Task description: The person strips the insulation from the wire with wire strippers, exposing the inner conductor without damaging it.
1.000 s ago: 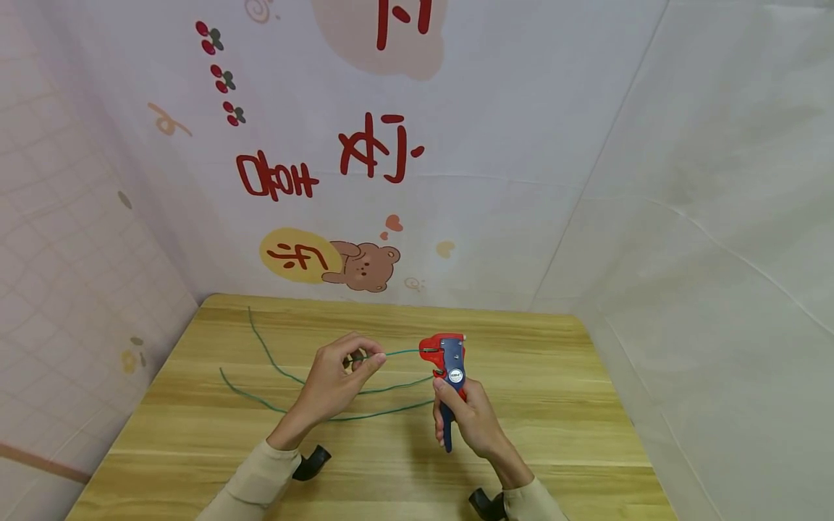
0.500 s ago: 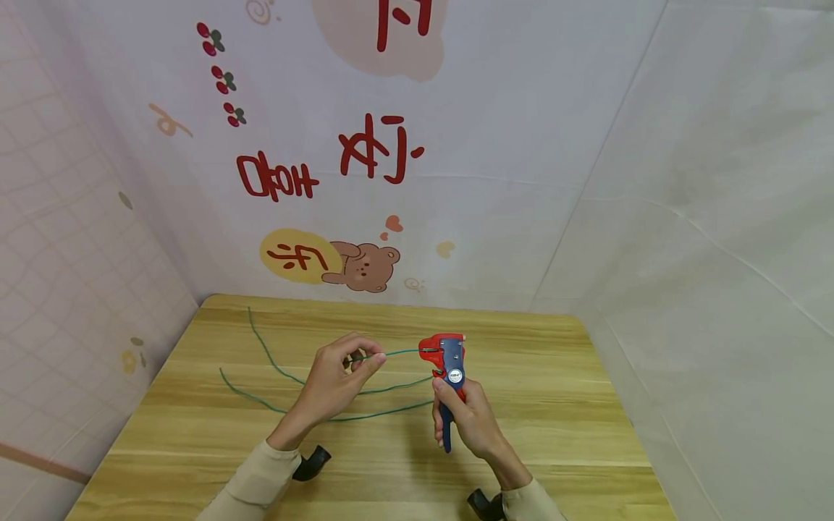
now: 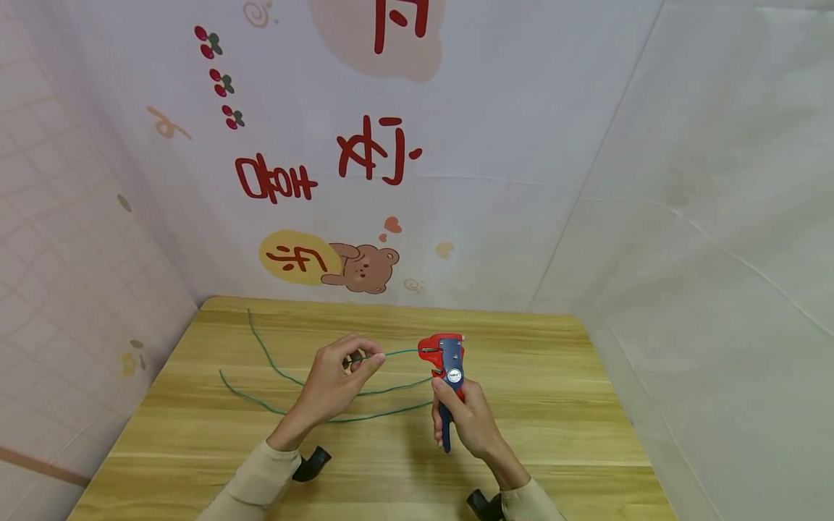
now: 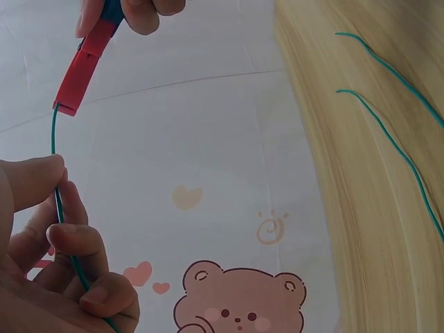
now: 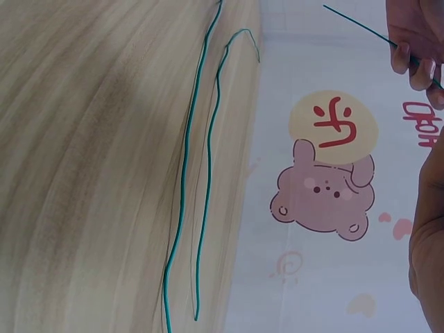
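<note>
Wire reaches wire stripper

Held above the table, the green wire runs from the left hand, whose thumb and fingertip pinch it, to the stripper's red jaws. The right hand wraps its fingers round the blue handle. Two other green wires lie on the table.

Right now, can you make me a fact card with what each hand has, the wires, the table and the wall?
Left hand: pinches a green wire
Right hand: grips a red-and-blue tool
Held wire: runs from the left hand to the tool's red end
Other wires: two more green wires, lying on the table
Table: light, wood-patterned
Wall: pale, with a cartoon bear, hearts and red writing
</note>
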A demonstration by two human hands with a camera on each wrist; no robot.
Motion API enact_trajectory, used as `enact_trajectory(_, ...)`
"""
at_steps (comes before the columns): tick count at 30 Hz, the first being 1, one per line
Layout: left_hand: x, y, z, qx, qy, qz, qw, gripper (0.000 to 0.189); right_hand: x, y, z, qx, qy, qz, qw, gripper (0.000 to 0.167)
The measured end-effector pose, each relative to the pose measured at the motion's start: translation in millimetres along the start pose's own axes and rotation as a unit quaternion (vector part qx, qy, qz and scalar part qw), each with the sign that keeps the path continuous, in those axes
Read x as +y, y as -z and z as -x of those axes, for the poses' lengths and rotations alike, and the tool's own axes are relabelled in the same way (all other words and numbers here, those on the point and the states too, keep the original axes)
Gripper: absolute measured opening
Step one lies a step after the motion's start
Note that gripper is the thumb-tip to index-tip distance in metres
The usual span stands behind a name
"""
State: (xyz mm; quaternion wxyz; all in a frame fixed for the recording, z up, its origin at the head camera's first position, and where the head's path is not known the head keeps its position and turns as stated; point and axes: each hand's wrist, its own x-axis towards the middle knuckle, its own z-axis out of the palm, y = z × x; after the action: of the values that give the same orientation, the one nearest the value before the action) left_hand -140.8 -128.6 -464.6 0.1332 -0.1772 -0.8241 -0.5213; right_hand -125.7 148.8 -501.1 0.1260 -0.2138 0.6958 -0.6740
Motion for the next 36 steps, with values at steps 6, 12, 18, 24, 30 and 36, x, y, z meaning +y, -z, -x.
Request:
enact_trajectory(6,0.5,0.1,-0.4,0.001,-0.002,-0.001,1.0,0.006,1.9,-1.0,-3.3,0.028,0.002,0.01,0.9996,0.057)
enact_trajectory(12,-0.6,-1.0,0.7,-0.005,0.004,0.002,1.0,0.008,4.0,0.0,-2.7,0.027,0.015,0.013,0.9994,0.055)
enact_trajectory(18,-0.4,-0.9,1.2,-0.005,0.001,0.003,1.0,0.007,5.4,0.3,-1.7,0.025,0.02,0.011,0.9994,0.055)
enact_trajectory(24,-0.5,-1.2,0.6,0.0,-0.013,0.005,0.9999,0.006,4.8,1.0,-1.6,0.026,0.022,0.006,0.9994,0.055)
enact_trajectory(30,0.4,-1.1,0.1,0.002,-0.014,0.007,0.9999,0.007,2.5,1.5,-1.0,0.027,0.021,0.001,0.9994,0.054)
enact_trajectory(36,2.7,-0.7,-0.3,0.002,-0.008,0.004,1.0,0.006,1.2,1.5,0.2,0.029,0.019,-0.003,0.9994,0.054)
